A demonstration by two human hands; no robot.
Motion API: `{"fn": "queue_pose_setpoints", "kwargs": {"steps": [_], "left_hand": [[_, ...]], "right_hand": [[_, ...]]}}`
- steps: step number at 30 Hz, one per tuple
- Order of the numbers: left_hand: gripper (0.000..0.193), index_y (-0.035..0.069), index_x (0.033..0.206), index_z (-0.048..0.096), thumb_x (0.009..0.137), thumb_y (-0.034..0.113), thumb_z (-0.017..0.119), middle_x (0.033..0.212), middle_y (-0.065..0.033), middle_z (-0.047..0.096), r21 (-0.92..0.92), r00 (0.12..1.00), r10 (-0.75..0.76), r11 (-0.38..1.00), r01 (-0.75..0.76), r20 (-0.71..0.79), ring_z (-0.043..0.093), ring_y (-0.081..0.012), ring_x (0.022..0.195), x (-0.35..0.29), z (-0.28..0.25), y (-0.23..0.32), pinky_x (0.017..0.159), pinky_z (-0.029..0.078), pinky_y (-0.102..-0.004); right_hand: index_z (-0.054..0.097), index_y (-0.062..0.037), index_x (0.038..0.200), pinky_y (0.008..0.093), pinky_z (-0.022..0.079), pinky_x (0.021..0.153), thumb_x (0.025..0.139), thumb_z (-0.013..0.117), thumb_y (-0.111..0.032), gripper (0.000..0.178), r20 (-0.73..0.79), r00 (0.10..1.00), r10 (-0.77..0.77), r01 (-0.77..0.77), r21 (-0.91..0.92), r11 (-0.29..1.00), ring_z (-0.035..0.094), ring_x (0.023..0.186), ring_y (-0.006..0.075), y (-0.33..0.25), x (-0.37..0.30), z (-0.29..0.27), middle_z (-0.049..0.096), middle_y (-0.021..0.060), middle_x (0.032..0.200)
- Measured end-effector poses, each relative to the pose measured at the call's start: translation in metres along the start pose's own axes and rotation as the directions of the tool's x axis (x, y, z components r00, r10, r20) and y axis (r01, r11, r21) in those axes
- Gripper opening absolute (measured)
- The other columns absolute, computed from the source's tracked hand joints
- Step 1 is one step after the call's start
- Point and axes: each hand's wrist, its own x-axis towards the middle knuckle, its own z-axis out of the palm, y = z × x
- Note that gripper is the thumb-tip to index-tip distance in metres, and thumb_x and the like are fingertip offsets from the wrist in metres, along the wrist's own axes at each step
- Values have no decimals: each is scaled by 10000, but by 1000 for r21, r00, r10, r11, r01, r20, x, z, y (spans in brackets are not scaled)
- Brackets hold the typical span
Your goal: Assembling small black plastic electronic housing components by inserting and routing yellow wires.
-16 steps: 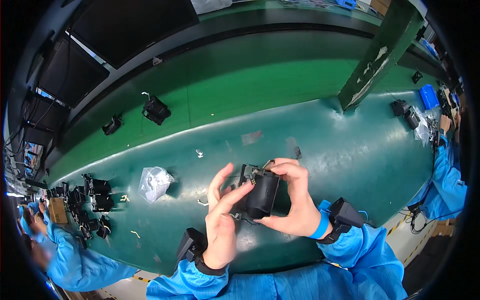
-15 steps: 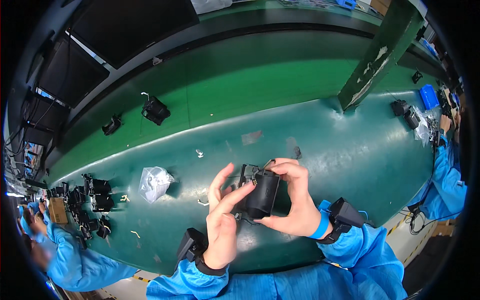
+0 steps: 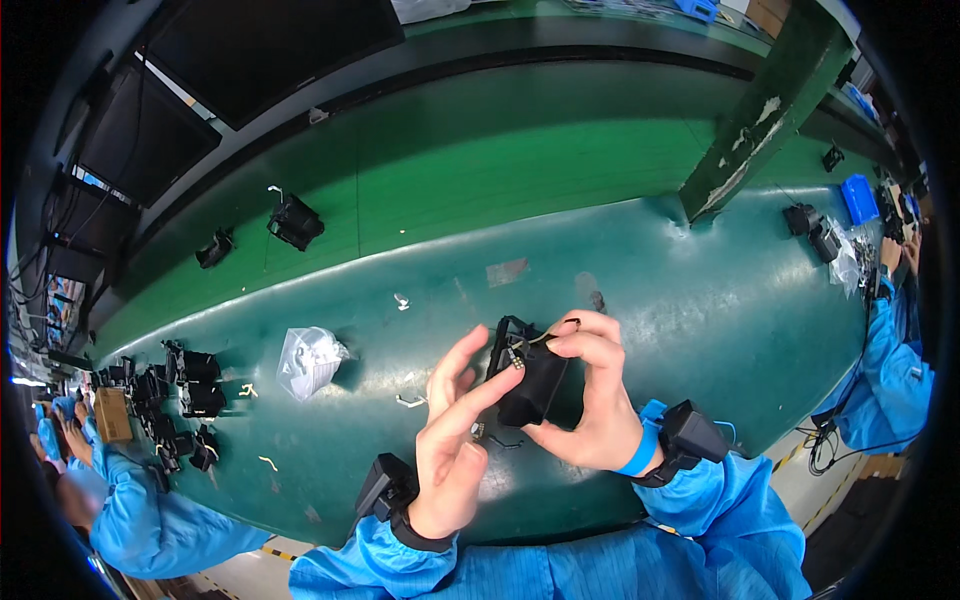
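Observation:
A black plastic housing (image 3: 537, 385) with a rounded body and a frame at its left side is held tilted above the green table. My right hand (image 3: 592, 395) grips it from the right, fingers at its top edge and thumb at its lower end. A thin cable with a small gold-contact connector (image 3: 516, 358) runs across its upper part. The stretched index finger of my left hand (image 3: 452, 430) touches the housing by that connector. The other left fingers are spread apart. Below the housing hangs a small part on a dark wire (image 3: 478, 431), partly hidden by my left hand.
A clear plastic bag (image 3: 312, 362) lies left of my hands, near small pale cable pieces (image 3: 249, 390). Several black housings (image 3: 200, 385) stand farther left. Two black parts (image 3: 296, 222) sit on the back ledge. A green post (image 3: 755, 125) rises behind right. People in blue sleeves work at both sides.
The housing has tilted in my right hand and shifted slightly right, its top leaning away to the right. My left index fingertip has stayed by the connector. The view has shifted a little.

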Motion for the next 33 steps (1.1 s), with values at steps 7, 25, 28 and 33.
{"fn": "queue_pose_setpoints", "kwargs": {"steps": [7,25,28,33], "left_hand": [[696,-4,1239,620,911,593,474,1471,-240,350,-118,1000,-13,993,13,2,317,-341,1376,1,-2,3,1126,204,-490],[447,8,1157,637,763,216,670,1315,-182,543,257,992,106,963,-85,-68,464,-371,1252,1,-6,12,1061,336,-468],[444,18,1141,632,745,215,680,1280,-174,557,307,989,127,947,-98,-75,493,-361,1215,0,-7,12,1031,363,-464],[439,26,1121,627,738,224,710,1252,-159,568,466,976,208,872,-153,-69,517,-352,1164,-1,-8,11,985,384,-442]], "right_hand": [[421,-115,1273,433,445,953,572,792,50,810,-8,998,-66,64,-122,990,433,1155,363,-1,-1,0,382,179,1231],[395,-93,1303,417,435,969,618,780,40,797,104,992,68,-84,163,983,438,1175,364,-4,2,1,381,183,1240],[373,-86,1303,421,445,963,616,786,42,812,112,991,70,-86,145,986,448,1179,369,-2,0,2,382,189,1248],[375,-77,1284,442,436,973,608,790,45,803,126,990,61,-65,29,997,438,1187,369,-9,0,4,387,195,1239]]}}
